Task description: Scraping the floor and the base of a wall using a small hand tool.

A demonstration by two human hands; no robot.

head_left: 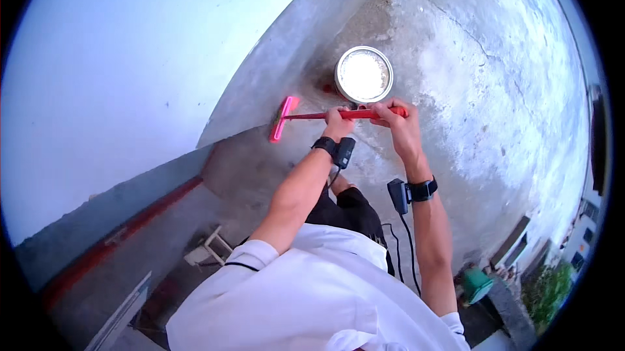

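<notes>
Two grips on one red-handled squeegee (363, 114): left grip (339, 124) clasped mid-pole, right grip (399, 124) clasped near the butt end. That spacing probably buys leverage and stops twist. Pole runs crosswise ahead of the body, pink head (279, 129) out left near the wall (150, 84); can't tell if it touches the concrete floor (456, 149). Pale-rimmed bucket (391, 76) sits just beyond the pole, presumably for easy reach. Contents glare out.
</notes>
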